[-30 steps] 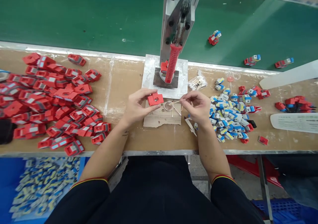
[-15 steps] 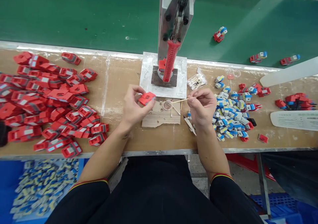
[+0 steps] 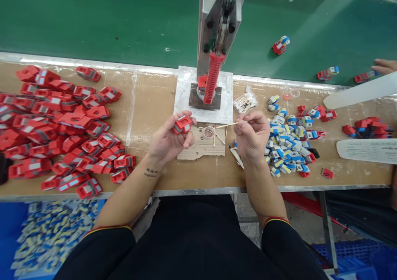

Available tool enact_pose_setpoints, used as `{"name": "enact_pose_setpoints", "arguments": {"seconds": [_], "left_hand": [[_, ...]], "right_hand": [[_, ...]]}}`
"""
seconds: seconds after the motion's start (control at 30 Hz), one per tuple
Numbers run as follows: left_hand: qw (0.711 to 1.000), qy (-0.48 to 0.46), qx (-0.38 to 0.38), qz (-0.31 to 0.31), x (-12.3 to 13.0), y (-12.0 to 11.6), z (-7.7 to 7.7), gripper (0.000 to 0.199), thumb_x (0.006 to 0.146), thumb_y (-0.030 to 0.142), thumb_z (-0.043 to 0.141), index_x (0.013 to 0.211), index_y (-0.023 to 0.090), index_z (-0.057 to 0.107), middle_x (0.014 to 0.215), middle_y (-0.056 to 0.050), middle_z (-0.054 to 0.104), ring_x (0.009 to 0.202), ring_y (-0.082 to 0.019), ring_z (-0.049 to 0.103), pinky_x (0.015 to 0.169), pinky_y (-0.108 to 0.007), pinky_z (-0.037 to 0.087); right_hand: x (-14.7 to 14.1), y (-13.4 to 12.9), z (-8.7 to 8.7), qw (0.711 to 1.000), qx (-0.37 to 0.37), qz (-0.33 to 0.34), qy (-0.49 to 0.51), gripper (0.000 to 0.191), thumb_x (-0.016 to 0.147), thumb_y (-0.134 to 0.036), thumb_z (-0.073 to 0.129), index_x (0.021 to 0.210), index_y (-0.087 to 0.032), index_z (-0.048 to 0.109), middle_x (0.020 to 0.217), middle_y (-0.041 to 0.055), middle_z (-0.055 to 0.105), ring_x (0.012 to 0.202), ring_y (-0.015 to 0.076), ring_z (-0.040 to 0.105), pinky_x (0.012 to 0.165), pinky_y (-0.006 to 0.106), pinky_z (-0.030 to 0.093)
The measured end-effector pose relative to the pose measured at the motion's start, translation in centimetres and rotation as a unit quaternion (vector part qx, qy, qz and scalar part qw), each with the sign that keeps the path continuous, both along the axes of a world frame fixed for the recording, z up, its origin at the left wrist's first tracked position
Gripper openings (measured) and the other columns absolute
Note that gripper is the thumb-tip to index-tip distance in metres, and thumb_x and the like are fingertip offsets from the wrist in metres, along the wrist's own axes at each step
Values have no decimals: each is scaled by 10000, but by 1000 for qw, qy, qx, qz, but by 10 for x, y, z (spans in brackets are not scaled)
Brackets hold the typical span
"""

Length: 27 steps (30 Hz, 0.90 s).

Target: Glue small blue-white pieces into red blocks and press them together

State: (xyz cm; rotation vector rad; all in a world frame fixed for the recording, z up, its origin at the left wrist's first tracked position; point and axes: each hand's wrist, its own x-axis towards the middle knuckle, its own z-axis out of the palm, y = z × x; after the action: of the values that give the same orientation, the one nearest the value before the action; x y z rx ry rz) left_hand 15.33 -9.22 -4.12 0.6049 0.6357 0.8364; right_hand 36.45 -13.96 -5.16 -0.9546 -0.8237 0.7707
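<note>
My left hand (image 3: 169, 141) is turned palm up and holds a red plastic piece (image 3: 182, 124) on its fingers, with a round hole facing up. My right hand (image 3: 252, 135) pinches a thin stick (image 3: 228, 125) that points left. The stick's far end is over a small round dish (image 3: 209, 132) on a torn piece of cardboard (image 3: 201, 147). More sticks lean at the dish. Behind my hands stands a press with a red handle (image 3: 214, 77), and another red piece (image 3: 202, 81) sits under it.
Red pieces (image 3: 74, 118) are heaped at left, blue and white pieces (image 3: 285, 143) at right. A pack of cotton swabs (image 3: 245, 101) lies beside the press. A co-worker's hand (image 3: 384, 66) is at the far right, near assembled pieces on the green belt (image 3: 139, 23).
My left hand has rolled palm up, turning the red piece over. My right hand has hardly moved. A co-worker's hand has appeared at right, and the pieces on the belt have shifted slightly right.
</note>
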Motion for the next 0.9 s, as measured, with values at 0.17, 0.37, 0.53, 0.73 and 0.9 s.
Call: {"name": "enact_pose_setpoints", "arguments": {"seconds": [0.17, 0.37, 0.53, 0.73, 0.9], "left_hand": [[998, -31, -4, -58, 11, -18, -2, 367, 898, 522, 703, 978, 166, 663, 811, -19, 723, 384, -73, 505, 455, -253, 412], [996, -38, 1, -82, 18, -28, -7, 399, 838, 536, 719, 940, 156, 655, 767, -19, 703, 385, -68, 469, 439, -240, 336], [996, -41, 6, -79, 19, -28, -8, 438, 821, 573, 696, 938, 154, 648, 746, -21, 675, 384, -75, 449, 434, -248, 305], [996, -27, 0, -88, 20, -30, -7, 444, 794, 581, 692, 932, 163, 637, 747, -25, 666, 392, -95, 450, 440, -271, 306], [995, -30, -8, -90, 20, -29, -8, 431, 792, 567, 694, 936, 165, 638, 749, -25, 667, 399, -98, 458, 443, -272, 309]], "right_hand": [[-19, -11, 7, 999, 25, 12, -32, 292, 786, -419, 929, 815, -264, 683, 727, -38, 710, 621, 116, 667, 555, 250, 540], [-36, -16, 3, 996, 53, 38, -69, 190, 856, -310, 882, 856, -254, 700, 779, -27, 758, 706, 126, 731, 635, 258, 582], [-39, -18, 2, 993, 49, 37, -96, 192, 873, -315, 862, 854, -248, 684, 783, -15, 757, 717, 143, 742, 655, 283, 589], [-40, -19, 3, 988, 22, 25, -151, 252, 892, -428, 827, 836, -251, 656, 764, 6, 748, 700, 161, 728, 625, 308, 566], [-39, -19, 3, 983, 11, 20, -180, 284, 888, -468, 811, 815, -251, 641, 750, 13, 747, 668, 159, 701, 595, 315, 535]]}}
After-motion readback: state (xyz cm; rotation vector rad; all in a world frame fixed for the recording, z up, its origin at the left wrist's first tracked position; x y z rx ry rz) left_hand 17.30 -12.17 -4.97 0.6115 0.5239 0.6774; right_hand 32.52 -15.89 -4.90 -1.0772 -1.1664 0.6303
